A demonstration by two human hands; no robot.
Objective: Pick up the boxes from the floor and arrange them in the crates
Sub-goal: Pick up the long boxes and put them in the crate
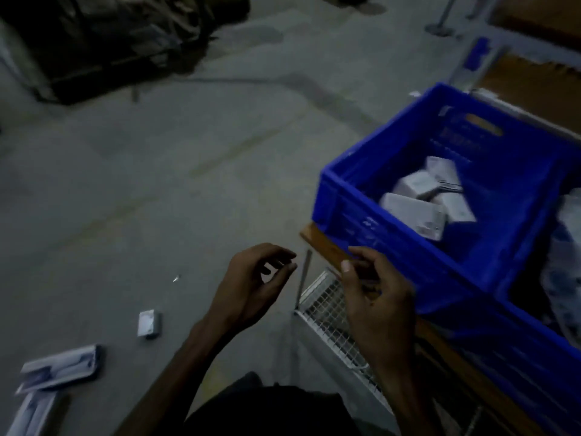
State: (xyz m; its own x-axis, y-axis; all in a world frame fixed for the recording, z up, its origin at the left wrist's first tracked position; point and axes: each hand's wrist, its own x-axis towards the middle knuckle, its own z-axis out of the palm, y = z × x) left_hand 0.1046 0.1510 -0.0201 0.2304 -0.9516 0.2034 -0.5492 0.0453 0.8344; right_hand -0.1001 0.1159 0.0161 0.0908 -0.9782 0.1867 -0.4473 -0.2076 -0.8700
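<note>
A blue crate [352,196] stands on a wooden-edged shelf at the right, with several white boxes [415,212] lying loose inside. My left hand [251,284] hovers over the floor left of the crate, fingers curled apart and empty. Just in front of the crate's near corner is my right hand [374,284], fingers loosely bent, holding nothing. On the floor at the lower left lie a small white box [149,324], a longer white and dark box [63,368] and another long box [34,413] at the frame's edge.
A second blue crate [534,328] with wrapped items sits at the right edge. A white wire mesh panel [333,319] leans below the shelf. Dark plastic-wrapped goods [119,42] fill the top left. Grey concrete floor [157,168] spreads across the middle.
</note>
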